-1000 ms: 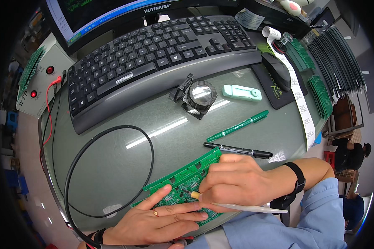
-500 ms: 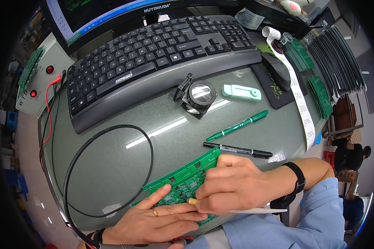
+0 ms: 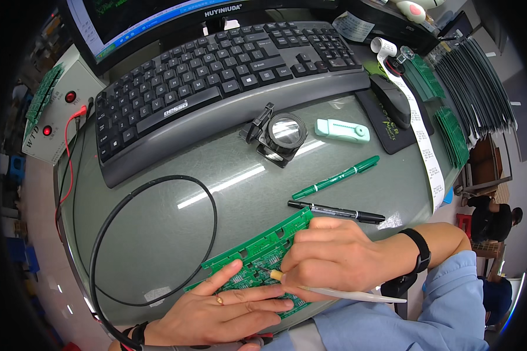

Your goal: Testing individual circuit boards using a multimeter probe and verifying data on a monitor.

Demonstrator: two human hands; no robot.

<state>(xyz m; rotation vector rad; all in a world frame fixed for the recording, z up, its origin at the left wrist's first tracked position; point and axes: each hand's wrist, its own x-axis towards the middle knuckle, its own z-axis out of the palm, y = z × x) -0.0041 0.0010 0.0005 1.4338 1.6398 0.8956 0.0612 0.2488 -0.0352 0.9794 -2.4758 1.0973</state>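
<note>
Black cable [image 3: 181, 177] loops on desk [image 3: 158, 234], running down to a grey tube [image 3: 181, 347] at the L wrist. L hand [image 3: 211, 313]: fingers extended, parted, laid flat across L part of the green PCB panel [image 3: 270, 257]; whether its thumb grips the tube can't be told. Panel lies under the L fingers & partly under the R hand, near desk's front edge, long axis rising to the R. Surface: bright green, w/ small, densely set components & dark cutouts along upper strip; lower part mostly hidden by fingers. Slim tool [image 3: 276, 274], w/ thin dark tip, yellow collar & white tapering handle, slants over mid-panel; tip contact unclear. R hand [image 3: 334, 257]: fingers curled closely round tool, just behind collar. Black marker [image 3: 336, 212] lies just beyond R hand, green marker [image 3: 336, 177] a little farther.
</note>
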